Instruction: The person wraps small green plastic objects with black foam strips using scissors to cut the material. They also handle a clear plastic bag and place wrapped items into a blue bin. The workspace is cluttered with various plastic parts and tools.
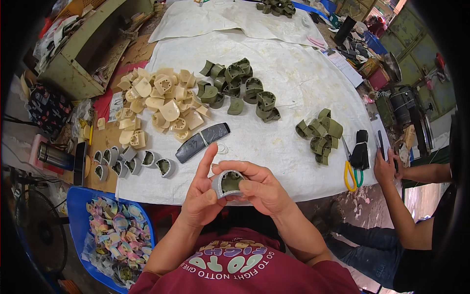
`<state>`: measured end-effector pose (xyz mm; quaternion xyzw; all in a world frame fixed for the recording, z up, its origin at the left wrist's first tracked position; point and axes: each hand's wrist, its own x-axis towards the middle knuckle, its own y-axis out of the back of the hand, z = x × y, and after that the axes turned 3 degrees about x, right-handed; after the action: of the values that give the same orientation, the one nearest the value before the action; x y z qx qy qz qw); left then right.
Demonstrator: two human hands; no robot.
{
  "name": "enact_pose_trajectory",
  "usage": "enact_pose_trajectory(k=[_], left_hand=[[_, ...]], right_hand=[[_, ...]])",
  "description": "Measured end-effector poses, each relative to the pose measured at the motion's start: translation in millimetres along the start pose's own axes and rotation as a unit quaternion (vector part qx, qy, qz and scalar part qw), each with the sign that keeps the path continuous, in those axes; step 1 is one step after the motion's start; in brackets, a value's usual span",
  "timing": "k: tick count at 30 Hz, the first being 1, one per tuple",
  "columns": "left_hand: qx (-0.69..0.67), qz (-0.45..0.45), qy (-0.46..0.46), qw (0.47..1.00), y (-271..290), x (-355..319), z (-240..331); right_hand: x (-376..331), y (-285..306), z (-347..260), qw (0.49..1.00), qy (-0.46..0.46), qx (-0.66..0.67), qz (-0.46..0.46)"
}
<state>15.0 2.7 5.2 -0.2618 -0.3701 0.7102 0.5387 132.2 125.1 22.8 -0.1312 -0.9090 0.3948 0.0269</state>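
Both hands hold one shoe heel (229, 182) above the table's near edge, its hollow olive inside facing up and a grey covering round its outer wall. My left hand (199, 198) grips the left side with thumb and lower fingers, its index finger raised. My right hand (267, 191) has its thumb on the inner edge and its fingers round the far side. Left of them stand several grey-covered heels (165, 167). Just beyond lies a dark strip bundle (203, 142) tied with white string. Further off are piles of beige heels (169, 110) and olive heels (267, 100).
Scissors (349, 177) and black strips (360, 154) lie near the right edge. A co-worker's hands (386, 166) hold a phone-like dark object there. A blue tub (78, 210) of colourful pieces stands lower left, beside a fan (41, 230). A flask (51, 156) stands at left.
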Motion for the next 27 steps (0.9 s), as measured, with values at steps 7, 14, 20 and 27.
enact_pose_trajectory(k=[7,14,20,27], left_hand=[[-0.084,-0.038,0.016,0.996,6,-1,-3],[-0.132,-0.055,0.031,0.989,15,0,-11],[-0.138,-0.044,0.039,0.989,16,-1,-4],[-0.100,0.015,0.062,0.993,3,-1,-3]], right_hand=[[3,10,10,0.990,-0.038,0.123,-0.057],[9,2,7,0.997,-0.053,0.053,0.012],[5,-10,6,0.998,-0.036,0.041,0.026],[11,7,3,0.977,0.060,-0.184,0.086]])
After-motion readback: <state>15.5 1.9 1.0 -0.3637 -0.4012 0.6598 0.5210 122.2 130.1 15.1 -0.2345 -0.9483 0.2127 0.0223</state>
